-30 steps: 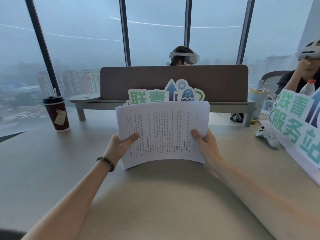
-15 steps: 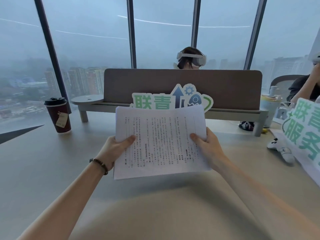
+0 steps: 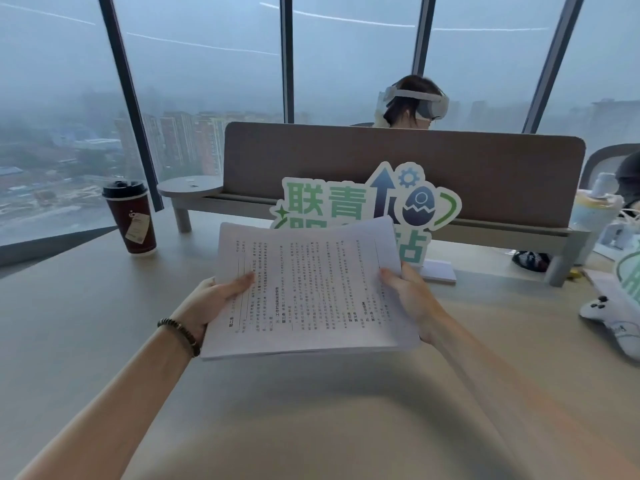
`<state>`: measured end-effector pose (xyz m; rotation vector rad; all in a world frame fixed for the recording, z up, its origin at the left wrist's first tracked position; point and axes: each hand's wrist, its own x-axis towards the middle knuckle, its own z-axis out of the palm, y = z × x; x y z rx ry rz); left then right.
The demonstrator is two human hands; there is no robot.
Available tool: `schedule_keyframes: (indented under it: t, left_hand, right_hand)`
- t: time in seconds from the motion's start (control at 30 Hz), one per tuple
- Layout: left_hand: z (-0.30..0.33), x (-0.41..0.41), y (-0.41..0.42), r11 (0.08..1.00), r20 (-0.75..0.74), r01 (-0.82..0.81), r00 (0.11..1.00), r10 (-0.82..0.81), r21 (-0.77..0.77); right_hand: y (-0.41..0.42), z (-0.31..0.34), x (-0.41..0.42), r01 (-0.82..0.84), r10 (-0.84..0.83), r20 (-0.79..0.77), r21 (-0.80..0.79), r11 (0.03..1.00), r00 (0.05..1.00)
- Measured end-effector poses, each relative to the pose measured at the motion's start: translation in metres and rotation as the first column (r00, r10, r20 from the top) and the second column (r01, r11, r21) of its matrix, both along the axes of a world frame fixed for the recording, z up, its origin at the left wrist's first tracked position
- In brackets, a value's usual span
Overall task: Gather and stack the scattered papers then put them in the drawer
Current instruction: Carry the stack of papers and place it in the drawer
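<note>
Holding the papers [image 3: 311,289] above the table [image 3: 86,323], we grip them from both sides. Our left hand [image 3: 211,303] pinches the left edge, thumb lying on the printed top sheet and fingers hidden beneath. Our right hand [image 3: 412,296] pinches the right edge the same way, thumb on top. The sheets lie together as one stack, tilted up toward the far side, their far edge curling a little. A beaded bracelet [image 3: 180,336] sits on our left wrist.

Behind the stack stands a green and white sign [image 3: 349,202], partly covered by the paper. Past it we see a brown divider [image 3: 398,168] on a low shelf, and a person wearing a headset [image 3: 415,103] beyond that. A dark cup [image 3: 130,218] with a black lid stands upright on the table to the left, well apart from the stack. A white controller [image 3: 609,317] lies at the right edge.
</note>
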<state>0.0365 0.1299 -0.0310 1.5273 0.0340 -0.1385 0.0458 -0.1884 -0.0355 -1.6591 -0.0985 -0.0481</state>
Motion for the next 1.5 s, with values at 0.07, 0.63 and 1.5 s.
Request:
schedule_keyframes:
  t: [0.07, 0.63, 1.5]
  left_hand:
    - [0.002, -0.002, 0.007, 1.0, -0.001, -0.009, 1.0, 0.009, -0.019]
    - [-0.016, -0.083, 0.113, 0.925, -0.157, -0.368, 0.923, 0.352, -0.09]
    - [-0.03, -0.335, 0.319, 0.337, -0.309, -0.917, 0.391, 0.867, -0.215]
  right_hand:
    - [0.006, 0.001, 0.003, -0.026, 0.027, -0.031, 0.027, 0.999, 0.999]
    - [0.125, 0.0, 0.014, -0.255, 0.259, -0.2, 0.046, 0.966, 0.945]
    - [0.47, -0.008, -0.058, -0.792, 0.754, -0.338, 0.039, 0.609, 0.563]
